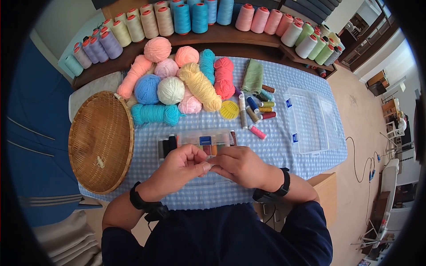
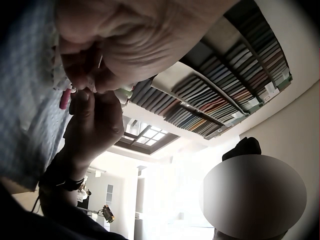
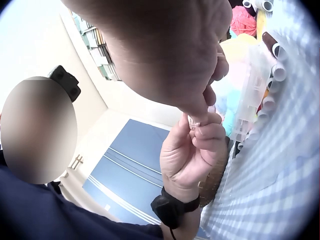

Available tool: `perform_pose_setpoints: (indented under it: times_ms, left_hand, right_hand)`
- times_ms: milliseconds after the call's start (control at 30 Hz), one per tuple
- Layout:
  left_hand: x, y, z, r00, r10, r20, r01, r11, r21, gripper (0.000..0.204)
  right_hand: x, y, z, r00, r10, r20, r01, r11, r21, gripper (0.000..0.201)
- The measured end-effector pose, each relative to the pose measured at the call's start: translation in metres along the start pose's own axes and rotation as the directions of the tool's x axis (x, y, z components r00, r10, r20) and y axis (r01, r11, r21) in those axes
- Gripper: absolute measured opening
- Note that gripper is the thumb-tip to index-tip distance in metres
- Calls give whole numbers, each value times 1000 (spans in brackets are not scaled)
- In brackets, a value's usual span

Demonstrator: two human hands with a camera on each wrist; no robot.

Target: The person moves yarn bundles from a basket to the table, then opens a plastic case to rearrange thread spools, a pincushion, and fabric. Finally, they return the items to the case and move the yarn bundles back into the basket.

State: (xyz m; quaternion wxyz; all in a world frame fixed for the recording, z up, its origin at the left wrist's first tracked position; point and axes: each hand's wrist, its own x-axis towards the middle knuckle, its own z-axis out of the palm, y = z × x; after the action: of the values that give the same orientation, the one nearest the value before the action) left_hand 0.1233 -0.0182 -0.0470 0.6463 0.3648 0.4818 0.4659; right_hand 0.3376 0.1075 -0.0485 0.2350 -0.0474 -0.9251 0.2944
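Observation:
Above the front of the table, my left hand (image 1: 179,168) and right hand (image 1: 244,166) meet fingertip to fingertip. Between them they pinch a small pale piece (image 3: 194,123), mostly covered by fingers; I cannot tell what kind of thing it is. The left thumb and index finger (image 3: 200,131) close on it in the right wrist view. Just beyond the hands is a clear plastic case (image 1: 188,135) with a blue latch (image 1: 205,140). Thread spools show in and around it, black ones (image 1: 168,145) at its left; the hands hide its near part.
A round wicker basket (image 1: 73,146) lies at left. Yarn balls and skeins (image 1: 171,90) are heaped behind the case. Loose thread spools (image 1: 257,132), a green cloth (image 1: 252,76) and a yellow disc (image 1: 229,110) lie right of them. A clear plastic box (image 1: 310,148) sits far right. Thread cones (image 1: 182,20) line the back shelf.

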Motion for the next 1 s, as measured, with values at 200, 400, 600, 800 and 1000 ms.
perform_pose_setpoints:
  times_ms: [200, 400, 600, 800, 1000]
  left_hand:
    - [-9, -4, -1, 988, 73, -139, -75, 997, -9, 11]
    - [-3, -4, -3, 997, -69, 32, 69, 997, 19, 22]
    - [-3, -7, 7, 994, -18, 111, 22, 999, -30, 39]
    - [-1, -11, 8, 988, 12, 155, 2, 996, -85, 43]
    - [0, -16, 2, 986, -17, 167, 28, 998, -63, 33]
  right_hand:
    - [-7, 7, -5, 988, -156, 16, 157, 981, -110, 18]
    - [1, 8, -5, 997, -67, -31, 66, 997, -37, 21]
    - [11, 6, 1, 987, -50, -150, 54, 998, 24, 36]
    - [7, 0, 4, 977, -44, -209, 26, 995, -92, 30]
    - [1, -1, 8, 986, 0, -167, -13, 997, -81, 26]
